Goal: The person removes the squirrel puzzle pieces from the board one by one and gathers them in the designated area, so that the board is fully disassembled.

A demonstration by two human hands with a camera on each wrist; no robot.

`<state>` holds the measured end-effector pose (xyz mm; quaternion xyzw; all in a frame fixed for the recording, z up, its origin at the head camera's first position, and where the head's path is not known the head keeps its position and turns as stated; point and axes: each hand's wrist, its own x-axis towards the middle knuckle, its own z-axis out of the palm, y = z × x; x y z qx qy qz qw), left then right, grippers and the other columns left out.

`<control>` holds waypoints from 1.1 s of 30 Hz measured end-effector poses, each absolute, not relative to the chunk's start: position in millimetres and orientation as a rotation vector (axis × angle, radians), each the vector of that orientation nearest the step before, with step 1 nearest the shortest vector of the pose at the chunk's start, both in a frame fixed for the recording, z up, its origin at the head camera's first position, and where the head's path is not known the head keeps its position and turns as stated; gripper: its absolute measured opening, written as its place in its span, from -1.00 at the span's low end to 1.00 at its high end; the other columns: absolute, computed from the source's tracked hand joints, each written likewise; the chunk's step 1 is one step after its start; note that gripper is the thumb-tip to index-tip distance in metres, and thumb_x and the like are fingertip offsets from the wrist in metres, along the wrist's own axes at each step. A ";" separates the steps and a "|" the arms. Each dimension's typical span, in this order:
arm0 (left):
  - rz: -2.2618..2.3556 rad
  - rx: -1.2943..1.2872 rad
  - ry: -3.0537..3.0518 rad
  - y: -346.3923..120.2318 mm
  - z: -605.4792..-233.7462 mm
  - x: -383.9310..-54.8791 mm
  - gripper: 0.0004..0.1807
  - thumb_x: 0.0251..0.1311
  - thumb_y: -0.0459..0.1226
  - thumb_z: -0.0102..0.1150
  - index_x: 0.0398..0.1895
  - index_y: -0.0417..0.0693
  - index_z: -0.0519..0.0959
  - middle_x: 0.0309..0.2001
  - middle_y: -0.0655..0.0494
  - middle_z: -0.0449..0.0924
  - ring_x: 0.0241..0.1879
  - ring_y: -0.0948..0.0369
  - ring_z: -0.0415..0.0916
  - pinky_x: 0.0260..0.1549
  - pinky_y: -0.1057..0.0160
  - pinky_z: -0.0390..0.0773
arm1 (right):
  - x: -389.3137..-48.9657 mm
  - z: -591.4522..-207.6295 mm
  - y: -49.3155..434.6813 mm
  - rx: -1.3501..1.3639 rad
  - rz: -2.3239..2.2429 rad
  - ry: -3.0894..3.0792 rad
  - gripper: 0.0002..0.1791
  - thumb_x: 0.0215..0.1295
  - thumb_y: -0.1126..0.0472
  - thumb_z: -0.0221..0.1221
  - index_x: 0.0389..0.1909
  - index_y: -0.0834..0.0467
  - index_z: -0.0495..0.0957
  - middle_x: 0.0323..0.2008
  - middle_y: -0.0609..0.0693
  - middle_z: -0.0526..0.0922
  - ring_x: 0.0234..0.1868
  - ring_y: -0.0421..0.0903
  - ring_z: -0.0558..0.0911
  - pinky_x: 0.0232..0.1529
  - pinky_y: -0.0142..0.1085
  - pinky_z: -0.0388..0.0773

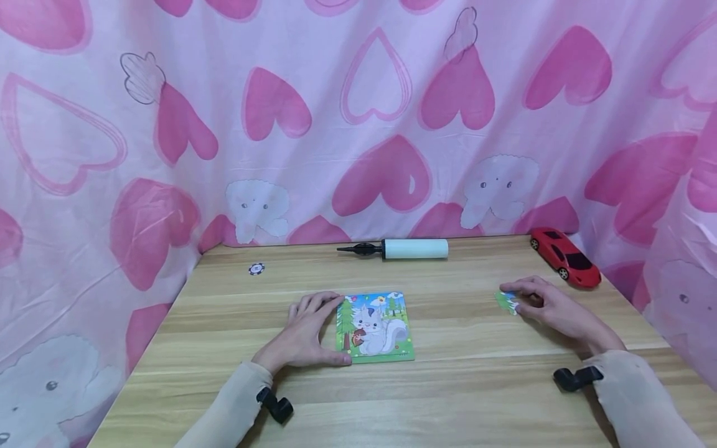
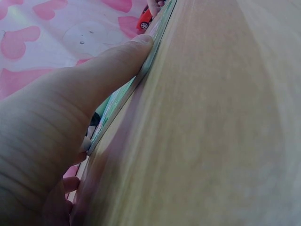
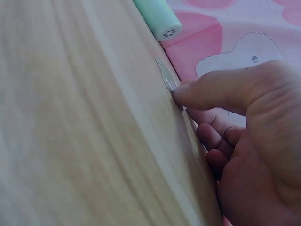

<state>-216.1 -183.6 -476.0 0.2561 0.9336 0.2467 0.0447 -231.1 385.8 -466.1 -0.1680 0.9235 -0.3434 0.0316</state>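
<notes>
A square picture puzzle with a grey squirrel on it lies flat in the middle of the table. My left hand holds it by its left side, the thumb on the near edge and the index finger at the far left corner. Off to the right, my right hand pinches a small green and blue puzzle piece between thumb and fingers. From the right wrist view, that piece shows edge-on, low over the wood or touching it; I cannot tell which.
A pale green hand pump with a black nozzle lies along the table's back edge. At the back right stands a red toy car. A small round black-and-white chip is at the back left. Behind the wooden table hangs a pink heart-print curtain.
</notes>
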 end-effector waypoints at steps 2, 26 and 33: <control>0.755 0.781 2.851 -183.8 -476.1 -216.2 0.46 -0.15 0.58 0.54 0.80 0.14 0.23 0.72 0.16 0.15 0.65 -0.02 0.04 0.44 -0.21 0.13 | -231.3 -466.5 386.5 -0.485 -1.110 2.819 -0.46 0.61 0.20 0.34 0.54 0.03 0.57 0.44 0.13 0.54 0.29 -0.06 0.48 0.17 -0.49 0.41; 0.760 0.758 2.842 -183.9 -478.2 -212.9 0.47 -0.17 0.60 0.53 0.79 0.14 0.25 0.72 0.16 0.15 0.65 -0.04 0.04 0.44 -0.24 0.15 | -232.1 -442.6 336.5 -0.195 -1.644 2.679 -0.27 0.70 -0.10 0.24 0.75 -0.11 0.26 0.51 0.13 0.47 0.31 -0.19 0.52 0.13 -0.54 0.56; 0.756 0.759 2.854 -183.4 -477.3 -215.8 0.46 -0.16 0.60 0.53 0.79 0.14 0.24 0.72 0.16 0.15 0.65 -0.04 0.04 0.44 -0.22 0.15 | -249.0 -417.2 293.4 -0.537 -1.705 2.671 -0.32 0.68 0.13 0.28 0.69 0.12 0.33 0.35 0.04 0.61 0.21 -0.22 0.68 0.13 -0.48 0.64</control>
